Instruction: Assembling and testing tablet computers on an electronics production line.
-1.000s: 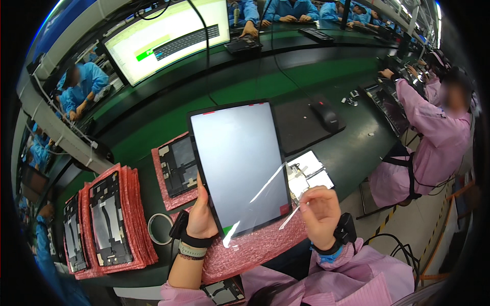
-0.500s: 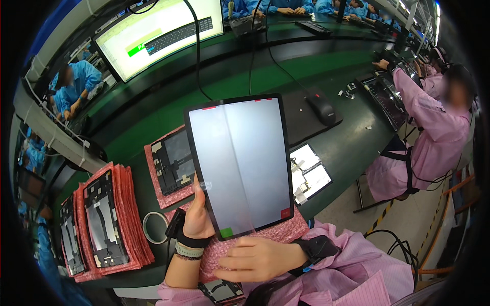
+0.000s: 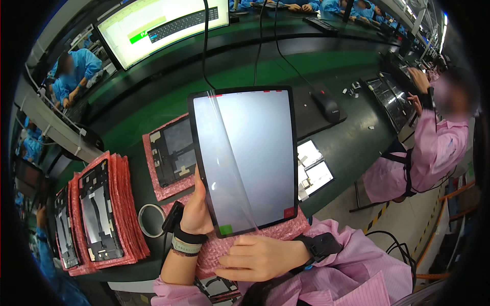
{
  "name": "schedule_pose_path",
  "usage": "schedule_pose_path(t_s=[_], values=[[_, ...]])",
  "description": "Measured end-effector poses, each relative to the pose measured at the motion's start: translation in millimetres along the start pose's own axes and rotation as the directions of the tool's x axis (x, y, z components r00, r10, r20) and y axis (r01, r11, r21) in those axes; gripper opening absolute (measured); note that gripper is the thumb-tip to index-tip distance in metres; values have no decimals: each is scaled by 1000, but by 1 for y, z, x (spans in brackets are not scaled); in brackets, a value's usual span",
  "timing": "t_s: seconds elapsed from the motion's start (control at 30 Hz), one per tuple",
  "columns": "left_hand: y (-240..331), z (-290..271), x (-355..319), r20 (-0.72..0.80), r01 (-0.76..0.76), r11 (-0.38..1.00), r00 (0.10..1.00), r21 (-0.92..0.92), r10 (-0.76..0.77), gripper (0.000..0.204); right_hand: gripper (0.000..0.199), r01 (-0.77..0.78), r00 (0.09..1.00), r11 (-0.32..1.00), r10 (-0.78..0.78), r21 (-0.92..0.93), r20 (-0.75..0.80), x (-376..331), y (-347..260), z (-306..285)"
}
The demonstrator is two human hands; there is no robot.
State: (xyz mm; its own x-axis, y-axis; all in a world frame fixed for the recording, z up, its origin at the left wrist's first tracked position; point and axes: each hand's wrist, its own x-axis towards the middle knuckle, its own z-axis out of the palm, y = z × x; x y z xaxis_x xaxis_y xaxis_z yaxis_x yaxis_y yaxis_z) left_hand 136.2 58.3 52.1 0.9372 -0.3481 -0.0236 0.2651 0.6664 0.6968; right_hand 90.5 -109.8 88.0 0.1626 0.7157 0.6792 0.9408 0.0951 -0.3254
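Note:
My left hand (image 3: 196,211) grips the lower left edge of a large black-framed tablet panel (image 3: 255,153) and holds it upright in front of me. A clear film (image 3: 219,153) lies loose over the left part of its grey screen, with a green tab (image 3: 226,229) at the bottom corner. My right hand (image 3: 260,257) lies just under the panel's lower edge, fingers pointing left over pink bubble wrap (image 3: 291,229). I cannot tell whether it pinches anything.
A stack of pink bubble-wrap sheets with a tablet housing (image 3: 99,209) sits at the left, another housing (image 3: 173,153) behind my hand. Nearby are a tape roll (image 3: 150,220), a black mouse (image 3: 326,104), white sheets (image 3: 312,171), a monitor (image 3: 158,25) and a co-worker in pink (image 3: 434,148).
My right hand left the panel's right side, where it held a thin film strip, and came down under the lower edge. The panel is now closer to me and more upright.

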Motion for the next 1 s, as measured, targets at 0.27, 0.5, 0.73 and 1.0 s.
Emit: schedule_pose_path(t_s=[0.27, 0.5, 0.73, 1.0], values=[[-2, 4, 6, -19, 98, 930, 994, -355, -112, 51, 22, -60, 998, 991, 59, -122, -8, 25, -3, -12], [3, -7, 7, 33, 113, 924, 994, -364, -108, 46, 22, -109, 991, 978, 121, -176, 58, 42, 1, -14], [7, 5, 10, -64, 124, 898, 984, -422, -167, 51, 23, -155, 982, 969, 173, -190, 78, 46, 3, -28], [1, -10, 10, -50, 31, 935, 997, -353, -52, 49, 35, -240, 961, 967, 250, -88, 119, 21, -7, -75]])
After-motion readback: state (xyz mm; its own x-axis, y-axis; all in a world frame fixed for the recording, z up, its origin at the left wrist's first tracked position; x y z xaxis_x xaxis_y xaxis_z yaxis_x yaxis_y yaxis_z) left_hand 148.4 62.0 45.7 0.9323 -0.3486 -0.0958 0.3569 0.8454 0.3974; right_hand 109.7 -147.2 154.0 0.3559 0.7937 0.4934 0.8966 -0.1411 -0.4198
